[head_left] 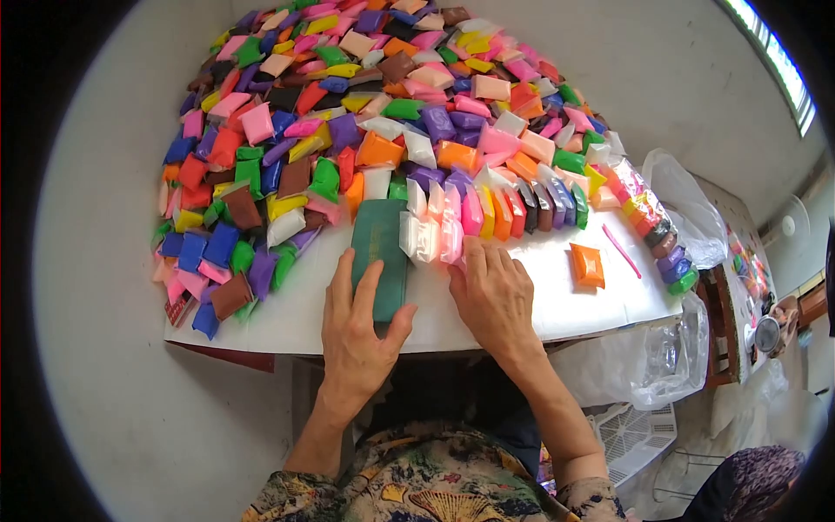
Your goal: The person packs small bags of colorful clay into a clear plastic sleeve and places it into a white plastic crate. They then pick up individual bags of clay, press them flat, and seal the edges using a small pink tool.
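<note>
My left hand (pixel 358 324) lies on the lower part of a dark green box (pixel 380 252), its fingers spread and stretched out. Right of the box, small packets stand in rows by colour, with white packets (pixel 424 237) against its edge and pink ones (pixel 472 211) beside them. At the near end of the pink packets is my right hand (pixel 491 291), fingers bent and close together; what its fingertips hold, if anything, is hidden. Farther right in the row are yellow, orange, red, black, brown, purple, blue and green packets. A single orange packet (pixel 587 265) lies apart.
A large heap of coloured packets (pixel 296 113) covers the back and left of the white table (pixel 557 304). A pink stick (pixel 621 251) and another packet row (pixel 648 213) lie right. Clear plastic bags (pixel 665 357) hang at the right edge. A person's patterned head covering (pixel 761 483) shows lower right.
</note>
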{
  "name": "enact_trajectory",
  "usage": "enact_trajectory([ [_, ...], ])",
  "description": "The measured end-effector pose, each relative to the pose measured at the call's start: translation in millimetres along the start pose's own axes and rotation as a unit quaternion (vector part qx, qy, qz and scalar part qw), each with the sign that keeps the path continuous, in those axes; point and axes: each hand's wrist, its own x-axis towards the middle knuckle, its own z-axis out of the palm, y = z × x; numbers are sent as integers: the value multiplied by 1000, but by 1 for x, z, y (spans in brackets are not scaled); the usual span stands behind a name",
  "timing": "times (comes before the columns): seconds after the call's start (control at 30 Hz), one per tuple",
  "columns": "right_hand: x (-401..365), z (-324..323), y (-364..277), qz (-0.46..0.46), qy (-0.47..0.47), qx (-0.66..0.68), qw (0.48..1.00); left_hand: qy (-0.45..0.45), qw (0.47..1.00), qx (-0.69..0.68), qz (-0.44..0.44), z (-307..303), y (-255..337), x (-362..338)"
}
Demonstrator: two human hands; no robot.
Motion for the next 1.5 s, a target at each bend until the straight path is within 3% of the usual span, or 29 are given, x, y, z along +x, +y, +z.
enact_trajectory([
  [0.33, -2, -8, 1, 4, 0, 34, 999, -41, 997, 69, 14, -17, -1, 5],
  [0.53, -19, -16, 9, 16, -42, 69, 997, 46, 990, 90, 103, -34, -10, 28],
  [0.7, -33, -23, 17, 29, -20, 104, 994, 39, 992, 48, 109, -53, -15, 92],
  [0.8, -39, -24, 20, 43, -9, 118, 992, 22, 991, 64, 119, -46, -48, 139],
  [0.87, -42, -23, 20, 22, 2, 115, 993, 107, 966, 188, 144, -40, -78, 171],
  [0.97, -41, -21, 20, 7, 17, 114, 993, 147, 929, 279, 191, -38, -116, 218],
  [1.07, -42, -20, 20, 1, 23, 116, 993, 38, 929, 317, 186, -36, -138, 237],
  [1.17, -42, -19, 22, -9, 27, 115, 993, -2, 922, 353, 161, -39, -132, 239],
  [1.27, -45, -20, 20, -5, 39, 116, 992, 38, 914, 375, 148, -45, -119, 239],
  [1.4, -43, -20, 22, 35, 132, 190, 972, 97, 953, 149, 246, -63, -25, 174],
  [1.5, -42, -37, 26, 195, 170, 432, 864, 123, 918, 97, 365, -25, 32, 99],
])
